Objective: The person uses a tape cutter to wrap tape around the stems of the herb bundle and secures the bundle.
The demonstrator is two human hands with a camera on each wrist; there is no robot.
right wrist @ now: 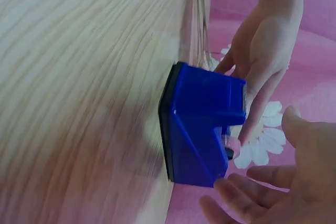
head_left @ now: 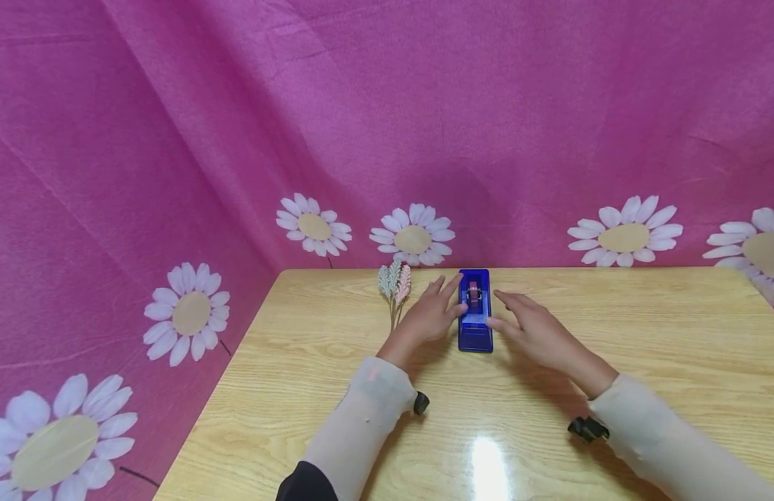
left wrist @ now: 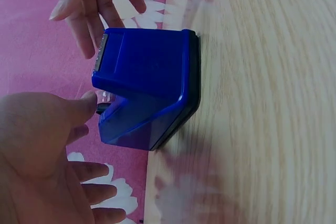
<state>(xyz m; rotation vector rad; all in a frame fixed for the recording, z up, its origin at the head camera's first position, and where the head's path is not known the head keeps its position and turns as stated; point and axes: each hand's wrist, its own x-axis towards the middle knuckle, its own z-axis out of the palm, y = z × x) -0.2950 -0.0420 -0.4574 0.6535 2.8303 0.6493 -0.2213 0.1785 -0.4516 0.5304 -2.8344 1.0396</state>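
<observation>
A blue tape dispenser stands on the wooden table close to its far edge, with a pinkish hub in its well. To its left, my left hand has its fingers spread, and the thumb overlaps the dispenser's side in the head view. My right hand is on the other side, fingers extended and a small gap from the dispenser. In the left wrist view the left thumb is near the dark spindle end; whether it touches cannot be told. The right wrist view shows the dispenser between both hands.
Several artificial flower sprigs, pale green and pink, lie on the table just left of the left hand. A pink cloth printed with white daisies hangs behind the table and along its left side.
</observation>
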